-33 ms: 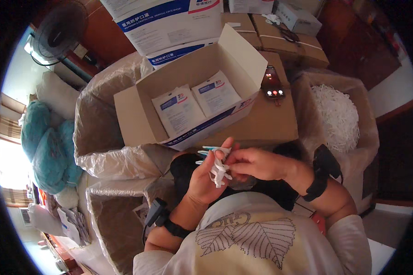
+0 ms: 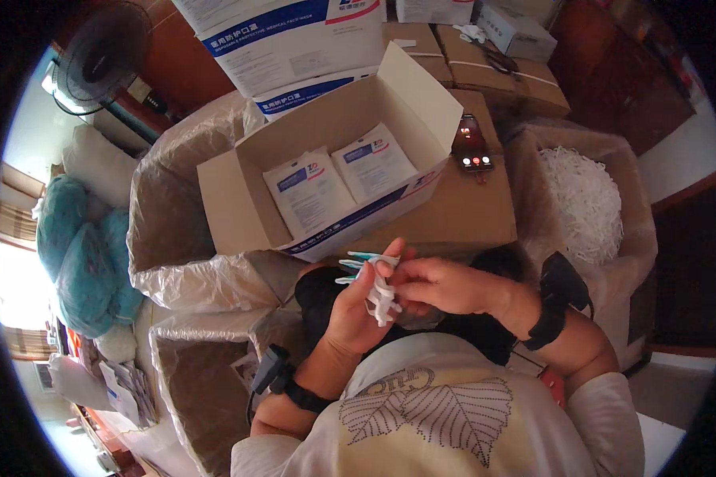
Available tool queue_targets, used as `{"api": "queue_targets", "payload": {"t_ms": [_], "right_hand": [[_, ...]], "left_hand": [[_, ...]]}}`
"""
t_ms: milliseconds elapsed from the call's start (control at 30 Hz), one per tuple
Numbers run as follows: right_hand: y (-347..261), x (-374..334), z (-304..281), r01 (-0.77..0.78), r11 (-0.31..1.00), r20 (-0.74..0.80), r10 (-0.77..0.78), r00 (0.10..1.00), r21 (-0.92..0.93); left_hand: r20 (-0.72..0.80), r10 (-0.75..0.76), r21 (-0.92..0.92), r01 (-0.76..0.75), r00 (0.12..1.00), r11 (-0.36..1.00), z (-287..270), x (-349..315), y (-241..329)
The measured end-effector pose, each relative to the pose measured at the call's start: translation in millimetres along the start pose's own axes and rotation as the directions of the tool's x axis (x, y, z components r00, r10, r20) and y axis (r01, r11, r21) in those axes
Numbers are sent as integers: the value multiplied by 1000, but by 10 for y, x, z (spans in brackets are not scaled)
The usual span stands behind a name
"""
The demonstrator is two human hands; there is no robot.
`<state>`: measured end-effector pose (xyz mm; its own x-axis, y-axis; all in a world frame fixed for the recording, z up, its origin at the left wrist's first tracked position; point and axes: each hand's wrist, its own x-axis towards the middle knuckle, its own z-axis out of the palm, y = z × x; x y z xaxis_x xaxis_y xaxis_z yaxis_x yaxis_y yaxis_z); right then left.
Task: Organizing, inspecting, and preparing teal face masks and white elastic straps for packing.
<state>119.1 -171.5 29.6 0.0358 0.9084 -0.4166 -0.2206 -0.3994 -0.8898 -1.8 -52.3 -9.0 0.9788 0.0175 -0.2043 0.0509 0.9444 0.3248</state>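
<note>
Just above my lap, a few folded face masks (image 2: pixel 358 261), teal and white, stick out to the left between my hands. White ear loops (image 2: pixel 381 304) hang bunched below them. My left hand (image 2: pixel 353 319) is closed round the masks, its thumb pressed against them. From the right, my right hand (image 2: pixel 452 285) grips the other side with bent fingers; its fingertips are partly hidden behind the loops. Beyond both hands stands an open white carton (image 2: pixel 322 240) with two stacks of white mask packets (image 2: pixel 310 191) inside.
A phone (image 2: pixel 472 143) lies on the brown carton right of the open one. Plastic-lined boxes stand left (image 2: pixel 171 238) and right; the right one holds white strips (image 2: pixel 582 203). White cartons (image 2: pixel 294 40) are stacked behind, a fan (image 2: pixel 103 52) stands far left, and teal bundles (image 2: pixel 83 262) lie below it.
The edges of the masks poke out slightly further left and fan apart a little more. My hands have hardly moved.
</note>
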Motion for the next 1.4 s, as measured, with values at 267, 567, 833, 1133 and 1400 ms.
{"api": "queue_targets", "payload": {"t_ms": [267, 567, 833, 1133, 1400], "right_hand": [[115, 118, 270, 214, 783, -246, -422, 873, -584], [419, 148, 283, 303, 805, -173, -441, 881, -510], [270, 48, 182, 128, 977, -133, -151, 980, -168], [-34, -217, 260, 99, 724, -6, -141, 990, -683], [43, -691, 273, 315, 646, 409, -5, 913, -695]], "left_hand": [[-83, 237, 454, -175, 968, 874, 130, 34, -26], [-83, 300, 614, -188, 950, 767, 0, -36, -210], [-129, 216, 628, -89, 968, 773, 27, -44, -185], [-158, 22, -83, -35, 987, 996, 47, -155, 18], [-97, -444, 461, 436, 891, 773, 300, -572, 77]]}}
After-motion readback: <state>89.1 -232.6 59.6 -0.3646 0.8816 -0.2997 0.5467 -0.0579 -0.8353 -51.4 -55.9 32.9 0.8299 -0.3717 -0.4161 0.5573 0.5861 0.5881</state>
